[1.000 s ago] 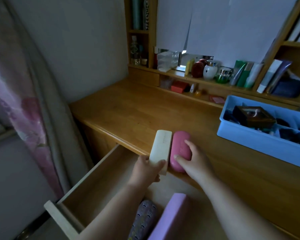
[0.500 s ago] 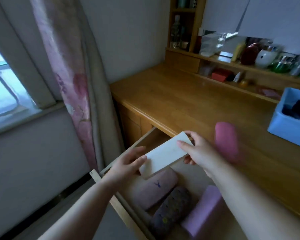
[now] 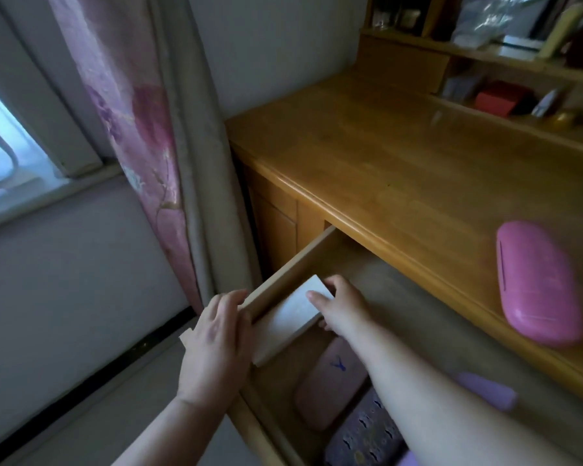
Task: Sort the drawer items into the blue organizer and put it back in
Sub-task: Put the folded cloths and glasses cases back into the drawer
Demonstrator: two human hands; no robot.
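The wooden drawer (image 3: 285, 279) stands pulled out below the desk edge. My right hand (image 3: 339, 306) grips the far end of a cream-white case (image 3: 288, 321) that lies tilted against the drawer's left wall. My left hand (image 3: 217, 338) rests over that wall's top edge beside the case, fingers loosely bent. Further back toward me in the drawer lie a pale pink case (image 3: 329, 383), a dark patterned case (image 3: 364, 435) and a lilac case (image 3: 485, 388), partly hidden by my right arm. A bright pink case (image 3: 539, 284) sits on the desk top (image 3: 401, 163). The blue organizer is out of view.
A pink flowered curtain (image 3: 132, 122) hangs left of the desk beside a window (image 3: 0, 153). Shelves at the back of the desk hold a red box (image 3: 495, 99) and small bottles. The wall and floor lie to the left of the drawer.
The cream-white case went from the desk top down into the drawer, passed from my left hand to my right. My left hand has come to the drawer's left wall. The view swung left.
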